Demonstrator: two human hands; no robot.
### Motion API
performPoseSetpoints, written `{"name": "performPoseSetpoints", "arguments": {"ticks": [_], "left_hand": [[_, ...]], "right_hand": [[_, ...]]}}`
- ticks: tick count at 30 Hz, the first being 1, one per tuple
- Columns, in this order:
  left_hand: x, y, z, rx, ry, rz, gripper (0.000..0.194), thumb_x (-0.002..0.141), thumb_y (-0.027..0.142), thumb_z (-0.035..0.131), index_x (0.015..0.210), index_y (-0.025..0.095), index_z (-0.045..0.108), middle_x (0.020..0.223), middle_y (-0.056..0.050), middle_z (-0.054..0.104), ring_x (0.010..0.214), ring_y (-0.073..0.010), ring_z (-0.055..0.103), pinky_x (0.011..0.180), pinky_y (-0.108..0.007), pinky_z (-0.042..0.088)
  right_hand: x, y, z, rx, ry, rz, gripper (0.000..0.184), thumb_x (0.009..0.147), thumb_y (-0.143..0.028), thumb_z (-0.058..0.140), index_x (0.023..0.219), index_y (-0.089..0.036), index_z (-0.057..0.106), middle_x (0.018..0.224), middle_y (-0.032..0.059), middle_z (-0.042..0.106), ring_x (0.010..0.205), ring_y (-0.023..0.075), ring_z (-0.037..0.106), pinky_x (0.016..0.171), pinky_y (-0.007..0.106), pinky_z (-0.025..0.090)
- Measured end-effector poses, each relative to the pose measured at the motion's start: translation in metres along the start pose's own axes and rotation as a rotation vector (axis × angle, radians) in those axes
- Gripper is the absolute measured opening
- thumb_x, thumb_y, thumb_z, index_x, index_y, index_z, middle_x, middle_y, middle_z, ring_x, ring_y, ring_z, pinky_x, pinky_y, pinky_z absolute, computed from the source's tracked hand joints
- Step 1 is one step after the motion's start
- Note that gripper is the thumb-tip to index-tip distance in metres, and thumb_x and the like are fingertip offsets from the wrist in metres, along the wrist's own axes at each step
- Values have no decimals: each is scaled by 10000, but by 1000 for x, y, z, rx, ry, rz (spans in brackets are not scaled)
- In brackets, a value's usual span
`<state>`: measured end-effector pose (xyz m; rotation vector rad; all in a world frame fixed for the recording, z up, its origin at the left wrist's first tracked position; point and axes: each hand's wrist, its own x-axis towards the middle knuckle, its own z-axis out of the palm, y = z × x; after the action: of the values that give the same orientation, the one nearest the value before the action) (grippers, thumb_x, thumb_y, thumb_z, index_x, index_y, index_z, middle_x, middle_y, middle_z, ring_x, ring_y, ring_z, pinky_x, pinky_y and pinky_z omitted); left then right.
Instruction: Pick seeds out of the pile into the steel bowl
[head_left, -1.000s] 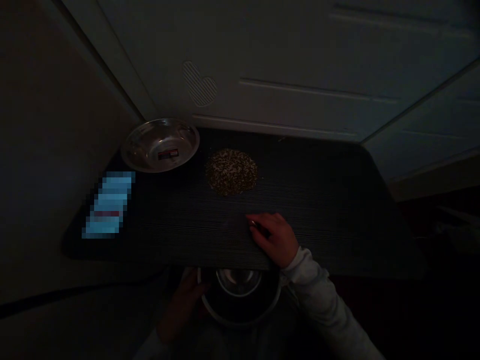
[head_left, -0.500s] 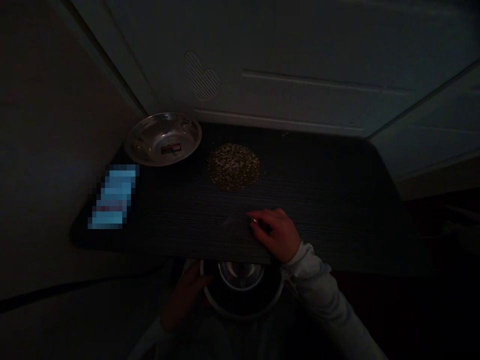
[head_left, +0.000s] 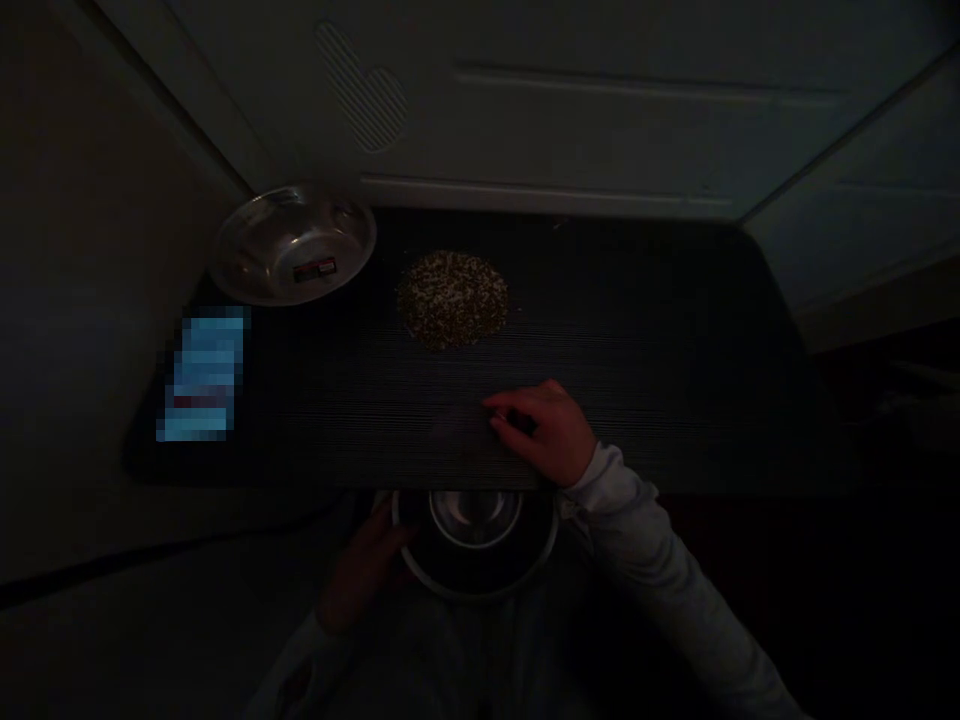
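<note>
My right hand [head_left: 544,428] is above the front part of the dark table [head_left: 660,370], thumb and forefinger curled close together. Anything between those fingertips is too small and dark to name. Below the table's front edge, my left hand [head_left: 366,560] holds the left side of a round dark basin [head_left: 480,580] with a pale rim. Inside that basin a shiny metal bowl [head_left: 476,520] shows, partly cut off by the table edge. Farther back on the table lies a round heap of small mixed brown and pale grains [head_left: 454,300].
At the back left stands a wide steel bowl [head_left: 259,255] with a small dark and red packet [head_left: 315,270] in it. A lit phone [head_left: 202,375], its screen blurred out, lies at the left edge. Behind rises a pale panel [head_left: 585,140] with a heart relief.
The view has tipped, so the table and everything on it sit higher and slightly left. Both hands keep nearly the same posture and place; the glint at my right fingertips is fainter.
</note>
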<state>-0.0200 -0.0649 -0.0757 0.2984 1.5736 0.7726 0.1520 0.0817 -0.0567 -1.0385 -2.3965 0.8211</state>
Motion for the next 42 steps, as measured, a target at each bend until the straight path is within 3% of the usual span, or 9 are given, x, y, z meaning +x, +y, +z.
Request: {"name": "performPoseSetpoints", "arguments": {"ticks": [12,19,29,42], "left_hand": [[7,-8,0,30,-16,2,338,590,260,567,911,156,542,454,52,493,357,-90,399,370,-224,302],[9,-8,1,44,-39,16,341,601,235,552,931,151,548,427,61,475,343,-89,386,363,-222,298],[12,-13,-1,6,-32,17,180,601,217,553,774,170,535,443,57,481,340,-85,390,354,-219,301],[11,-11,0,26,-50,30,109,603,212,544,700,172,515,399,62,465,332,-86,396,349,-212,302]], "right_hand": [[-4,4,-1,75,56,35,223,757,-260,464,957,-217,553,777,-10,599,682,106,525,691,269,367],[-8,5,-2,224,39,74,246,768,-285,443,989,-229,537,836,2,574,748,108,524,685,248,416],[-7,3,-2,201,-35,37,219,750,-286,470,937,-227,567,747,-11,572,647,91,508,641,242,417],[-7,3,-2,196,-37,34,215,746,-280,475,930,-224,571,769,-11,578,662,93,515,636,239,418]]}}
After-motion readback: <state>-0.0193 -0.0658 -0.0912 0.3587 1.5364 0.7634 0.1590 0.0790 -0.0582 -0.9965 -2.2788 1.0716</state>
